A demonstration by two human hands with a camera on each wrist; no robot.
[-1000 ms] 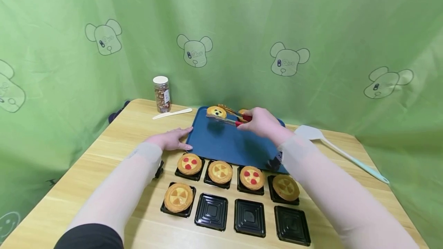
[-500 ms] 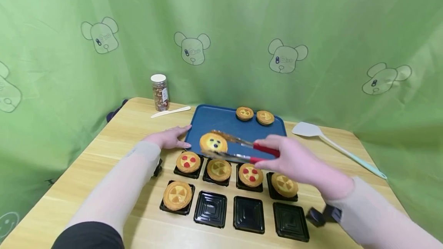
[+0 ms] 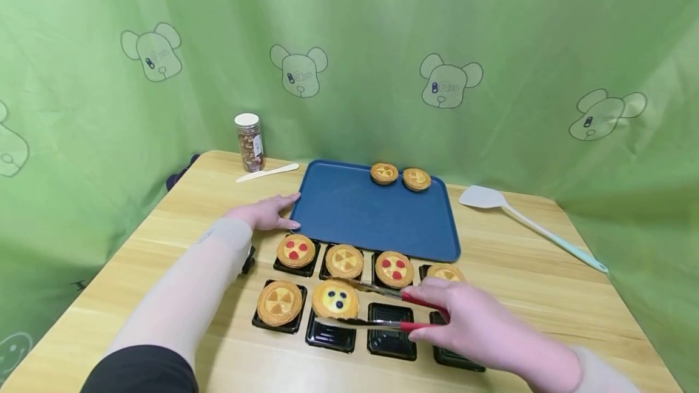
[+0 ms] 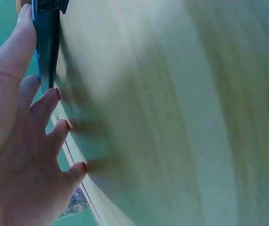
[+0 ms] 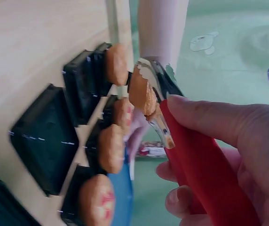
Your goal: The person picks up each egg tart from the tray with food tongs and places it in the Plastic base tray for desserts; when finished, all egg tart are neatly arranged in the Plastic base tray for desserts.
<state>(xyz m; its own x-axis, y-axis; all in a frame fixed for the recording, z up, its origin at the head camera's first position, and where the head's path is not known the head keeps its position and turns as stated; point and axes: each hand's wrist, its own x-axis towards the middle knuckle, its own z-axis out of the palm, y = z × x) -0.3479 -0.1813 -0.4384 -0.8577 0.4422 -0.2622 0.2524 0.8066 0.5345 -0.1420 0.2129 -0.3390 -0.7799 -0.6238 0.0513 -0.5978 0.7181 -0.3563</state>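
My right hand grips red-handled tongs, their tips on either side of a tart with blueberries. That tart is over the black square base second from left in the front row. In the right wrist view the tongs pinch the tart above the dark bases. My left hand rests at the left edge of the blue tray, fingers spread; in the left wrist view the hand touches the tray's edge.
Two tarts sit at the tray's back. Tarts on black bases line its front side, with another at front left. A nut jar and a white knife stand and lie back left; a spatula lies at right.
The tongs in my right hand have carried the blueberry tart from the tray's back left toward me, over the front row. My left hand has stayed at the tray.
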